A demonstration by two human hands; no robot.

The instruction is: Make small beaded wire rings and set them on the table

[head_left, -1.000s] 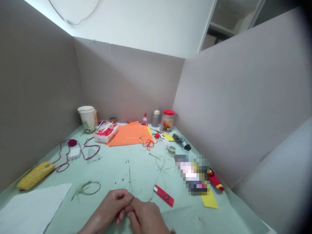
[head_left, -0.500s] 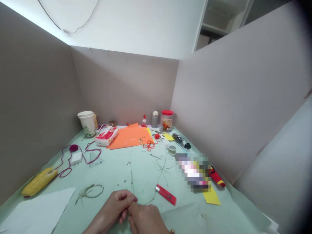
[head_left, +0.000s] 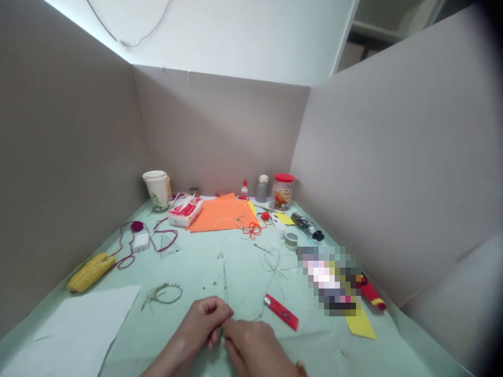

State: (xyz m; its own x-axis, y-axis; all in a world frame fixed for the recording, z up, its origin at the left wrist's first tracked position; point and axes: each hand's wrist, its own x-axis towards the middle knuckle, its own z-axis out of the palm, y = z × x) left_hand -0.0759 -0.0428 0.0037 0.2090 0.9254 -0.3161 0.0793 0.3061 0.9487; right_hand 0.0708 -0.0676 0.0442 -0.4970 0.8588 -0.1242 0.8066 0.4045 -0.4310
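My left hand (head_left: pixel 206 319) and my right hand (head_left: pixel 253 343) meet at the near middle of the table, fingers bent and pinched together. Between them they hold a thin greenish cord (head_left: pixel 225 285), whose strands run away from me over the table. The part inside my fingers is mostly hidden. A red lighter (head_left: pixel 282 312) lies just right of my right hand. Beyond it spreads a loose tangle of thin cord (head_left: pixel 274 264). Left of my left hand lies a coiled greenish cord (head_left: pixel 163 294).
White paper (head_left: pixel 78 330) and a yellow corn-shaped object (head_left: pixel 91 272) lie left. Behind are a lidded cup (head_left: pixel 157 191), a tissue pack (head_left: pixel 186 211), orange paper (head_left: pixel 218 214) and a red-lidded jar (head_left: pixel 282 192). A thread spool (head_left: pixel 291 240) and a blurred-out item (head_left: pixel 326 277) are right. Grey panels surround the table.
The whole scene has shifted to the right in view as the head turned slightly left. Both hands stay pinched together on the cord, with hardly any movement over the table.
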